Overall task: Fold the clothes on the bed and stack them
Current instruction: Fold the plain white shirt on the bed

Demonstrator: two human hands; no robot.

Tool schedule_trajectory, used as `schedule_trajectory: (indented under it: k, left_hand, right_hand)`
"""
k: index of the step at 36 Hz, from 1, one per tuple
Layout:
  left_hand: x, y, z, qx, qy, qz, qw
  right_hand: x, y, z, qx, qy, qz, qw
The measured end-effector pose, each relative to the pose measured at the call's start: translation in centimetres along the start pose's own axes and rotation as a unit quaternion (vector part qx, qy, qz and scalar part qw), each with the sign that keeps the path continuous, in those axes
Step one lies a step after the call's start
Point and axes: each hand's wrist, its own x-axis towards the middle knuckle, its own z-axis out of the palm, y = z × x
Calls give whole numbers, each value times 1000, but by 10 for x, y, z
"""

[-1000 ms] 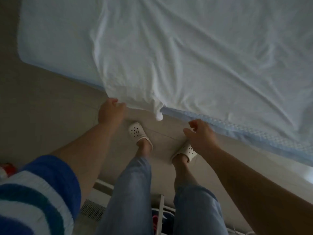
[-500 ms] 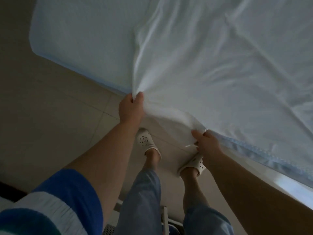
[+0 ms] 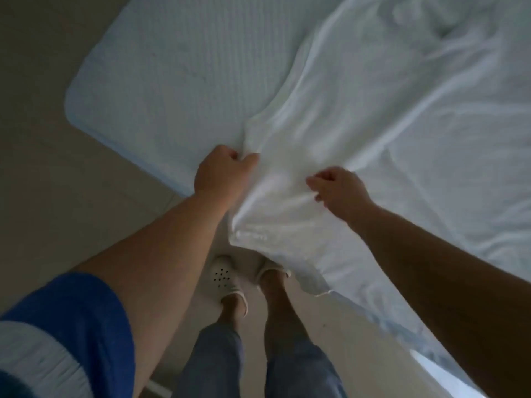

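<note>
A large white garment lies spread and wrinkled over the bed, its near end hanging past the bed's edge toward the floor. My left hand pinches the cloth's left edge just above the bed's edge. To its right, my right hand grips a fold of the same cloth. The fabric between the two hands is bunched and lifted. What kind of garment it is cannot be made out.
The bed's rounded corner with a light-blue border is at the left. Beige floor lies to the left and below. My feet in white perforated clogs stand close to the bed's edge.
Both hands went from the bed's edge to gripping the white cloth, then rose and moved onto the bed, gathering the fabric between them. The view has tilted up over the bed.
</note>
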Motion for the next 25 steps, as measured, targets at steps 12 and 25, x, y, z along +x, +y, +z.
schedule_trajectory:
  k: [12, 25]
  left_hand:
    - [29, 16, -5, 21, 68, 0, 997]
    - [45, 57, -29, 26, 43, -54, 997]
  right_hand:
    - [159, -124, -35, -146, 52, -68, 985]
    - [157, -117, -60, -106, 1, -135, 985]
